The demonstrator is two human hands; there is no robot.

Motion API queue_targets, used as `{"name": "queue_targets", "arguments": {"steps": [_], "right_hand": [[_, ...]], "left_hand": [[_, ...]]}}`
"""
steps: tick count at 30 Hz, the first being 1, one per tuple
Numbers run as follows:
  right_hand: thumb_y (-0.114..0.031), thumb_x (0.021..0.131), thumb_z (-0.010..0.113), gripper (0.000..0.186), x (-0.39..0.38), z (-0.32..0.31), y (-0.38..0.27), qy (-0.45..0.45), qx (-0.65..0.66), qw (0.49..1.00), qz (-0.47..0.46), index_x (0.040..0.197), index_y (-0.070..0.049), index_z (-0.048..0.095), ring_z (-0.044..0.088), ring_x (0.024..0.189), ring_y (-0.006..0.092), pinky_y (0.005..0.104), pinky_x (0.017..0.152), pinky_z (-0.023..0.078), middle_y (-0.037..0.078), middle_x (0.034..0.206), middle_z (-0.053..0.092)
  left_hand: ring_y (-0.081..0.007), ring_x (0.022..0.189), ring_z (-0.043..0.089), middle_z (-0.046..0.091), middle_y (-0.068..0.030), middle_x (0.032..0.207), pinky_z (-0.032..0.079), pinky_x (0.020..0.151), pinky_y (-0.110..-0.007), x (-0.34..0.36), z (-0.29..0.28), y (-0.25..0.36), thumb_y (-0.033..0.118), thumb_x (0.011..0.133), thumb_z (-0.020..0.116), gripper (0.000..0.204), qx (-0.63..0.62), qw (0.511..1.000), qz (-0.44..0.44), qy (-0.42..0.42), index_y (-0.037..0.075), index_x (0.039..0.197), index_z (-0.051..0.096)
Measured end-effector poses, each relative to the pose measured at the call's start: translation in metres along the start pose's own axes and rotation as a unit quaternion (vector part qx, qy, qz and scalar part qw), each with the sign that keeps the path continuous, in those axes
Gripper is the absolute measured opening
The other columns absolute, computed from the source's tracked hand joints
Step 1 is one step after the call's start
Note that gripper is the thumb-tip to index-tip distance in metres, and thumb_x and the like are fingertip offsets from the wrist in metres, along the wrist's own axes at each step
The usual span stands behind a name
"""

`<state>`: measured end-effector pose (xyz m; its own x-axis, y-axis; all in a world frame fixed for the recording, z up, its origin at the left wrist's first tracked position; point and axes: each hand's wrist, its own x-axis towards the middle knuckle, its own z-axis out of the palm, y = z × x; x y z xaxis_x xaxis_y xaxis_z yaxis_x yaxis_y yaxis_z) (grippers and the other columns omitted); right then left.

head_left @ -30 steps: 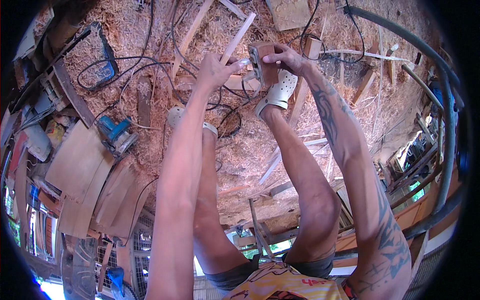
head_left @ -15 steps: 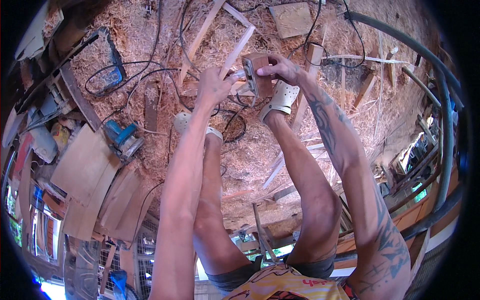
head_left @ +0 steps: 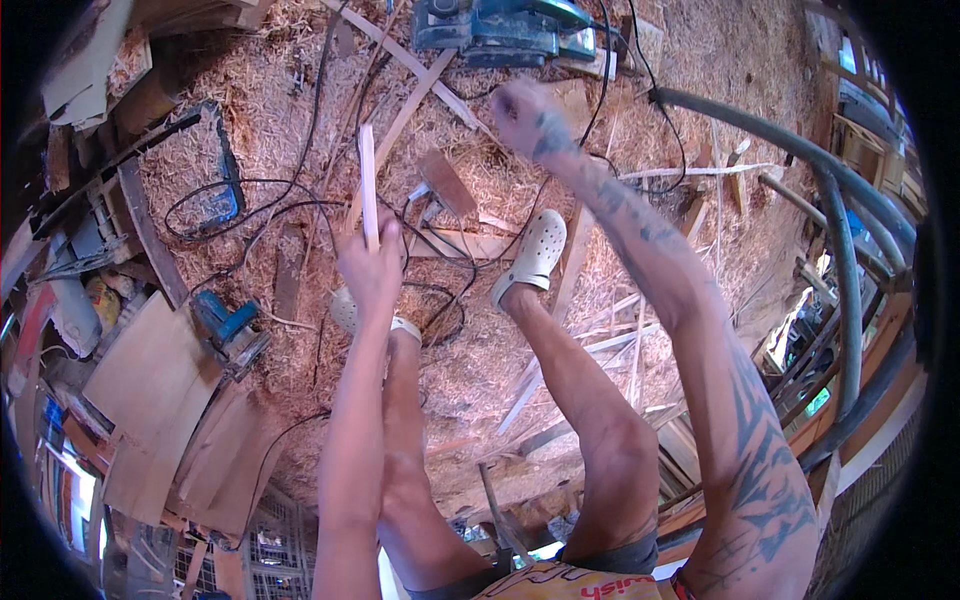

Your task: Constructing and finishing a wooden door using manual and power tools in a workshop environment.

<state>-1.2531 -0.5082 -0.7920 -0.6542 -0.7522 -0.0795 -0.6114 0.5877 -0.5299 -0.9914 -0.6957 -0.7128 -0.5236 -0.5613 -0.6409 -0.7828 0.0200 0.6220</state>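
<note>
Floor: covered in wood shavings (head_left: pixel 265 70), loose timber and offcuts scattered over it
Metal tubing: bent dark tubing (head_left: pixel 848 290) along the right side, well apart from both hands
Boards: flat pale boards (head_left: pixel 150 360) overlapping at left, beyond the left forearm
Big power tool: blue-green body (head_left: pixel 500 30) at the upper edge, on the floor past the right hand, partly cut off by the view
Crossed strips: two long pale wood strips (head_left: pixel 432 80) on the shavings, just below the power tool — one ends near the right hand, contact cannot be told
Smaller tool: blue tool (head_left: pixel 225 318) beside the boards, lower left
Footwear: pale clogs with holes; right clog (head_left: pixel 540 245) in full view, left clog (head_left: pixel 345 310) partly behind the left forearm
Cable: black cable (head_left: pixel 462 312), looped between the feet
Right hand: (head_left: pixel 528 110) raised out ahead, blurred, fingers look curled — cannot tell whether it grasps anything
Left hand: (head_left: pixel 372 275) clenched round the lower end of the stick, above the left foot
Stick: pale squared wooden stick (head_left: pixel 368 180), roughly upright in view, in the left hand's grasp
Block: brown wooden block (head_left: pixel 447 182), tilted, between the two hands, apart from both
</note>
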Motion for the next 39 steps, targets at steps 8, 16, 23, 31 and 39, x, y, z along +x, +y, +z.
{"name": "queue_targets", "arguments": {"steps": [8, 16, 23, 31, 39], "right_hand": [[-0.028, 0.071, 0.076, 0.057, 0.148, -0.073, 0.092, -0.018, -0.133, 0.990, 0.047, 0.121, -0.004, 0.064, 0.068, 0.093, 0.0332, 0.0408, 0.085, 0.052, 0.019, 0.102, 0.071], [-0.031, 0.078, 0.073, 0.043, 0.129, -0.090, 0.007, -0.229, -0.239, 0.943, 0.033, 0.115, -0.010, 0.068, 0.070, 0.090, 0.0263, 0.0352, 0.078, 0.056, 0.014, 0.096, 0.073], [-0.021, 0.068, 0.070, 0.052, 0.032, -0.130, -0.124, -0.269, 0.041, 0.959, 0.078, 0.117, -0.007, 0.068, 0.070, 0.082, 0.0290, 0.0400, 0.078, 0.056, 0.017, 0.092, 0.073], [-0.019, 0.055, 0.074, 0.061, -0.102, -0.240, -0.364, -0.336, 0.203, 0.914, 0.100, 0.113, -0.002, 0.070, 0.068, 0.090, 0.0330, 0.0400, 0.083, 0.053, 0.023, 0.098, 0.071], [-0.013, 0.063, 0.079, 0.055, -0.224, -0.374, -0.596, -0.133, 0.536, 0.815, 0.178, 0.114, 0.004, 0.068, 0.067, 0.086, 0.0215, 0.0319, 0.084, 0.049, 0.016, 0.095, 0.072]], "left_hand": [[-0.0145, 0.062, 0.066, 0.067, -0.0067, 0.073, 0.049, 0.058, -0.031, -0.084, -0.095, -0.040, 0.017, 0.100, 0.055, 0.030, -0.056, 0.968, -0.210, -0.124, 0.001, 0.124, 0.064], [-0.0455, 0.087, 0.066, 0.067, -0.0268, 0.090, 0.048, 0.076, -0.049, -0.172, -0.117, -0.137, 0.022, 0.096, 0.060, 0.031, 0.080, 0.974, -0.210, 0.008, -0.005, 0.112, 0.061], [-0.0455, 0.102, 0.064, 0.067, -0.0290, 0.101, 0.052, 0.086, -0.049, -0.433, -0.220, -0.186, 0.028, 0.094, 0.062, 0.037, 0.210, 0.923, -0.308, -0.092, -0.001, 0.118, 0.062], [-0.0098, 0.045, 0.046, 0.059, 0.0002, 0.067, 0.038, 0.040, -0.028, -0.585, -0.312, -0.137, 0.008, 0.087, 0.063, 0.020, -0.095, 0.872, -0.467, -0.111, 0.000, 0.105, 0.067], [-0.0115, 0.045, 0.051, 0.064, -0.0073, 0.068, 0.037, 0.038, -0.030, -0.588, -0.422, -0.137, 0.014, 0.089, 0.065, 0.017, -0.114, 0.941, -0.307, -0.090, -0.002, 0.093, 0.065]]}}
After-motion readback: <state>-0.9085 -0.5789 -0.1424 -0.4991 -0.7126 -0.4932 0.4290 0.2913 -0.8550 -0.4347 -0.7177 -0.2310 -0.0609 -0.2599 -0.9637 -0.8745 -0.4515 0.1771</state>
